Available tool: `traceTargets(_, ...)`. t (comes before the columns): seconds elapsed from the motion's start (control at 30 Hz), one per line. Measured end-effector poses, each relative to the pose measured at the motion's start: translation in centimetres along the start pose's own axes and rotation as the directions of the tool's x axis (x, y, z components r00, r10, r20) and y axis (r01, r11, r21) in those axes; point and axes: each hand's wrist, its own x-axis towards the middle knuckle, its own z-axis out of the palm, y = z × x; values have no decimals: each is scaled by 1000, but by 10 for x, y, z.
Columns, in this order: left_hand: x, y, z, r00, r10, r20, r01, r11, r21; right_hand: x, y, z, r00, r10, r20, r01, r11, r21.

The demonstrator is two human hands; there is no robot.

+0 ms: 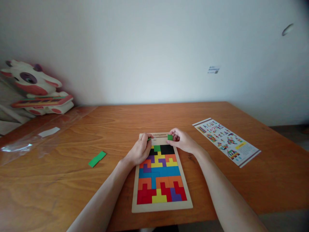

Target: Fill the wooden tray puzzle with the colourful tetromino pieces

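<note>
The left hand (141, 149) pinches a thin green piece (149, 139), mostly hidden. The right hand (181, 140) grips a flat green piece (170, 137), whose visible part looks square. Both hands are at the far end of a pale wooden puzzle board (162, 207) with multicoloured blocks (159, 172), lying near the front edge of the brown wooden surface (120, 129). Toward the surface's left edge lies a flat green shape (97, 159).

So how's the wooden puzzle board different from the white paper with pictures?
The pale wooden puzzle board holds coloured pieces; the white printed paper has small pictures. The board points nearly straight away; the paper lies slanted. The left hand and right hand are at the board, neither at the paper. Both are oblong, on the brown wooden table.
</note>
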Motion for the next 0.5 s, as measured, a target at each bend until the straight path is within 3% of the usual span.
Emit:
traceTargets(0.07,-1,0,-1,1000,-24,8,24,999,-38,1,1,1,999,2,-37,-1,1000,24)
traceTargets(0.13,1,-2,-1,994,-101,-50,94,988,-126,3,1,1,997,39,-72,-34,997,64)
traceTargets(0.23,6,-9,2,960,-239,-144,179,924,-338,5,1,-1,988,130,-84,-115,980,161)
traceTargets(0.33,10,-15,4,934,-308,-182,193,862,-469,4,-2,-5,986,155,-68,-138,969,206)
traceTargets(0.43,8,-12,2,946,-281,-162,191,886,-422,1,-8,-9,994,108,-3,-108,990,87)
traceTargets(0.5,6,-6,-1,981,-164,-104,133,958,-256,-2,-13,-10,997,55,62,-52,997,-59)
